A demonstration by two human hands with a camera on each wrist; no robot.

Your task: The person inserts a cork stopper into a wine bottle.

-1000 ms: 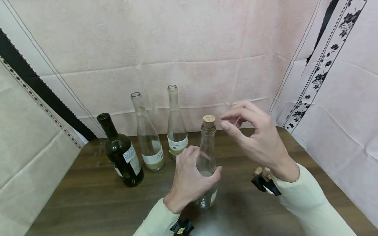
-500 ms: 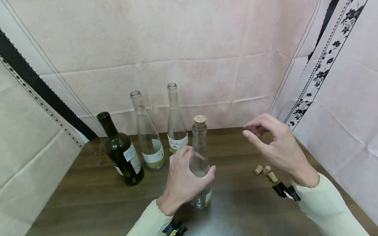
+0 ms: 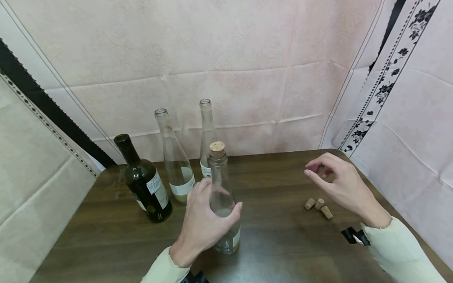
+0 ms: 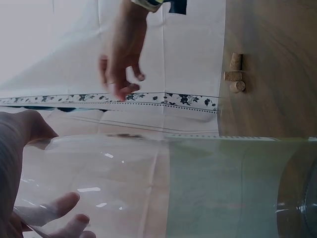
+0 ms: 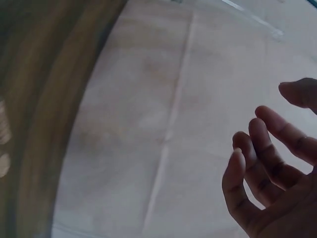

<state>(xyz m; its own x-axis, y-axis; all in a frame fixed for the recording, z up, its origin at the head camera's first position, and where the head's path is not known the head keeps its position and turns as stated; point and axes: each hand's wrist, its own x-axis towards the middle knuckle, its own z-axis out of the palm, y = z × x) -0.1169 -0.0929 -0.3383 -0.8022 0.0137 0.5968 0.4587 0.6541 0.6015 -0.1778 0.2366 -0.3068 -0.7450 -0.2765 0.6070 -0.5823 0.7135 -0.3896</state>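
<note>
A clear glass bottle [image 3: 220, 173] stands upright near the middle of the table, a cork [image 3: 217, 147] seated in its mouth and partly sticking out. My left hand [image 3: 205, 220] grips its body from the left, thumb in front and fingers behind; in the left wrist view those fingers show through the clear glass [image 4: 119, 163]. Off to the right, my right hand [image 3: 337, 182] hovers above the table with loosely bent fingers and nothing in them. The right wrist view shows the fingers [image 5: 270, 153] apart from the thumb. Several loose corks, among them one cork [image 3: 326, 212], lie below that hand.
A dark green wine bottle [image 3: 145, 181] stands at the left. Beside it are two uncorked clear bottles, a nearer one [image 3: 175, 157] and a farther one [image 3: 207, 129] partly behind the held bottle. Pale cloth [image 3: 247, 78] hangs behind and beside the wooden table [image 3: 276, 181].
My left hand has moved the corked bottle leftward across the table, toward the other bottles. My right hand has drawn away from the cork to the right, uncovering the loose corks.
</note>
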